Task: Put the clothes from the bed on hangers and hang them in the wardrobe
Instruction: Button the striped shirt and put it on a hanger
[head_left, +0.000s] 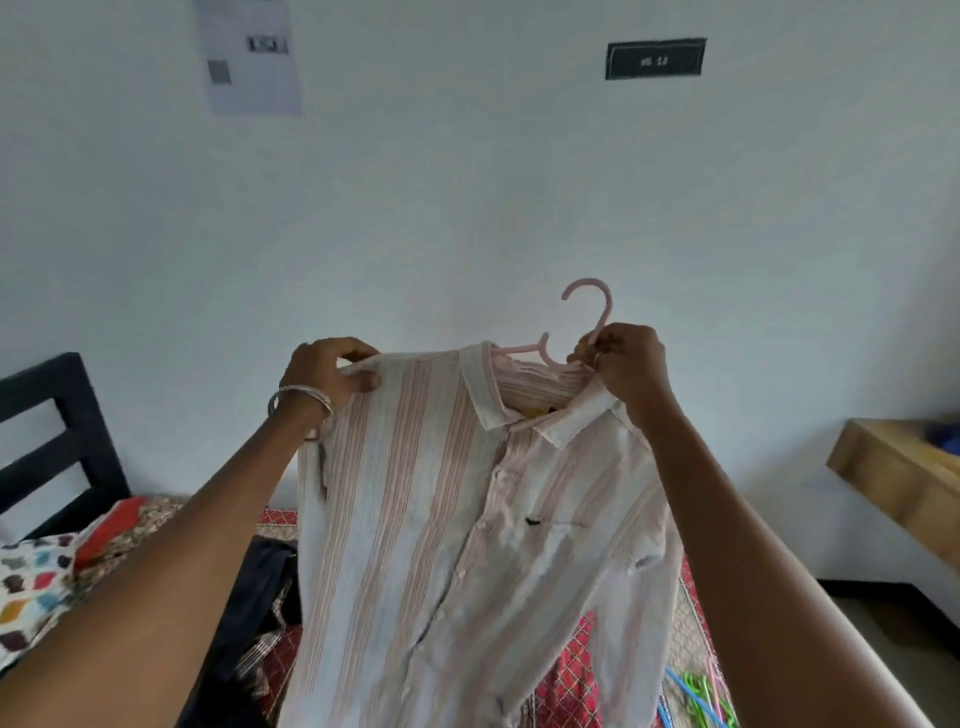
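Against a bare wall, left hand (330, 375) pinches the shirt's (467, 519) shoulder; right hand (626, 364) grips collar and hanger (587, 312), hook upward.

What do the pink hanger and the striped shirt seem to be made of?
The pink hanger looks like moulded plastic with a smooth matt finish: one even colour and a thick rounded hook. The striped shirt looks like thin woven cloth, perhaps cotton: it drapes softly, creases, and seems slightly sheer.
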